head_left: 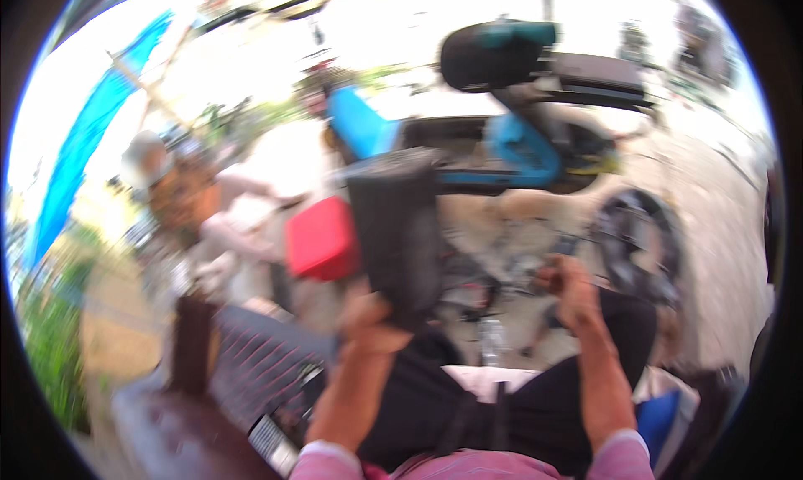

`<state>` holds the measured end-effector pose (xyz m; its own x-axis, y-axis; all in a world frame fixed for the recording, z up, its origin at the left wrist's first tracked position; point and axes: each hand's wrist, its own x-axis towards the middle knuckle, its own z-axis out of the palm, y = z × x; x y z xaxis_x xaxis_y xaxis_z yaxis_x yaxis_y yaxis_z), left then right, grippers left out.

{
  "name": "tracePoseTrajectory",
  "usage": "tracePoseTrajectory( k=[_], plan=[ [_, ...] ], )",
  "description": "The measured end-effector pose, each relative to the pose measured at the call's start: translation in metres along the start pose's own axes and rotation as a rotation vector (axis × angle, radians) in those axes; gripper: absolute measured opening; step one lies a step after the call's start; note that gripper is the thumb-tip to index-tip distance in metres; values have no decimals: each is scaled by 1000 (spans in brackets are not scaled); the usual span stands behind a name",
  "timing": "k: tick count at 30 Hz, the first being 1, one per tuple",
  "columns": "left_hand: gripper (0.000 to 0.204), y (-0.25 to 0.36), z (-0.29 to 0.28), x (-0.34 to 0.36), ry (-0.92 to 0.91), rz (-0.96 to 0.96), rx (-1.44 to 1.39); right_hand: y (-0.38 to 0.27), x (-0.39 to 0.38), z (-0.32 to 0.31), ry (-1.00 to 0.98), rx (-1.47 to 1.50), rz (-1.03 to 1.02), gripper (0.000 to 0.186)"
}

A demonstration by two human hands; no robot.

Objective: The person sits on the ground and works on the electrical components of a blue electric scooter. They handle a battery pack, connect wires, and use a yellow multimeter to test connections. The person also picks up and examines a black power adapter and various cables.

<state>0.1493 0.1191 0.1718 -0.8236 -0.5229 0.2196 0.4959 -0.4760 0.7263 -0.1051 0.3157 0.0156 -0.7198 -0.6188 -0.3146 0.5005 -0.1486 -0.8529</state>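
Observation:
My left hand (365,317), blurred, grips the lower end of a large black padded block (393,229), held upright beside a red plastic object (320,237). My right hand (569,288) is raised by my right knee, its fingers curled; I cannot make out what, if anything, is in them. Behind it lie blurred dark parts (477,283) on the ground, and a black tyre-like ring (636,237) stands to its right.
A blue scooter body (527,154) with a black seat is ahead. Another person (180,200) in orange is at the left, below a blue tarp (88,120). A brown padded seat (159,421) and a dark patterned mat (263,354) are beside me at lower left.

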Motion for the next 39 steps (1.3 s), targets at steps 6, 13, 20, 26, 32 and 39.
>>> tracePoseTrajectory(
  k=[6,13,20,26,32,39],
  plan=[
    [85,-32,32,20,44,-9,-58,-14,-23,-43,-371,43,393,49],
    [54,-61,-1,21,273,-49,-114,-4,-43,-19,-680,-203,754,62],
    [41,-100,-62,46,588,-259,-30,-16,-56,-7,-824,-676,509,49],
    [48,-138,-121,18,765,-368,336,-63,-32,0,-382,-384,470,23],
    [81,-167,-152,14,661,-561,723,-81,3,-16,-233,-433,311,21],
    [81,-188,-167,29,746,-618,1034,-50,21,-13,-192,-453,311,38]
  ],
)
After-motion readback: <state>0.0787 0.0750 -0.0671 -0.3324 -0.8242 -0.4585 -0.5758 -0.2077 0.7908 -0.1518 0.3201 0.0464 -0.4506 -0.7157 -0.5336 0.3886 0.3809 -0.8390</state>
